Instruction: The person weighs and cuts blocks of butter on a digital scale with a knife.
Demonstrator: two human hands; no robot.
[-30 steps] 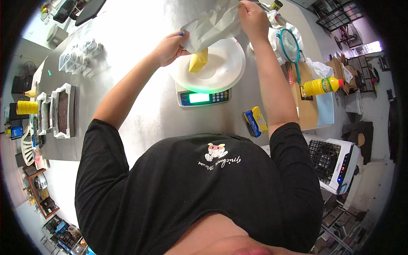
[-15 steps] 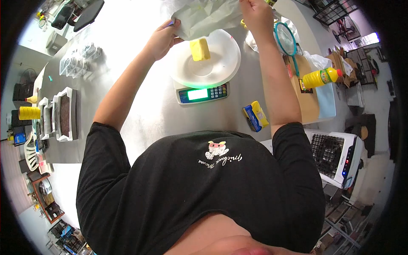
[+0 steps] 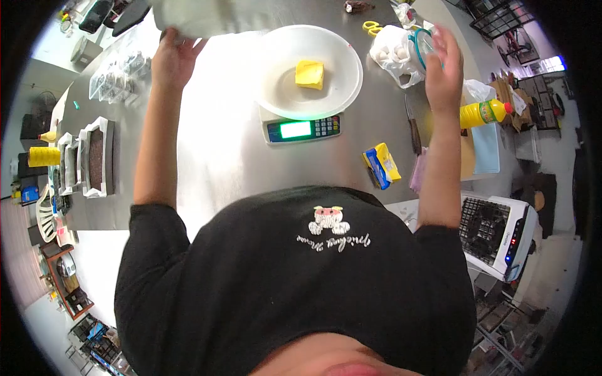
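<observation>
Yellow butter block (image 3: pixel 310 74) is lying unwrapped near the middle of the white bowl (image 3: pixel 282 94), which is sitting on the scale (image 3: pixel 301 130), presumably so the lit display is reading its weight. Left of the bowl, the crumpled paper wrapper (image 3: pixel 207 15) is being clenched in the left hand (image 3: pixel 172 56) and held clear of it. Right of the bowl, the right hand (image 3: pixel 444 69) is being held released and empty above the steel desk (image 3: pixel 226 156).
</observation>
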